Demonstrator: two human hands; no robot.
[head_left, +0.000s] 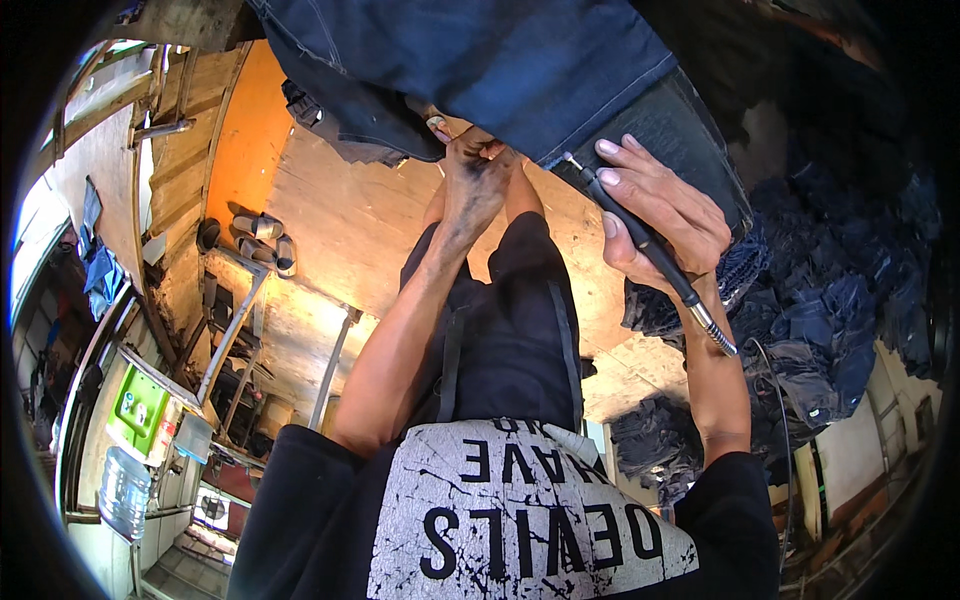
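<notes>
A dark blue denim garment is spread over a dark board at the top of the view. At its near edge my left hand is closed on the cloth; the fingertips are partly hidden. My right hand grips a slim black rotary tool handpiece like a pen. The handpiece has a small pale tip beside the hem at the board's edge. From its rear end come a metal spring and, lower down, a thin dark cable.
Dark denim garments lie heaped at the right. Sandals rest on wood at the left, near a metal rail. Lower left are a green tray and a clear water jug. A plywood surface spreads below the work.
</notes>
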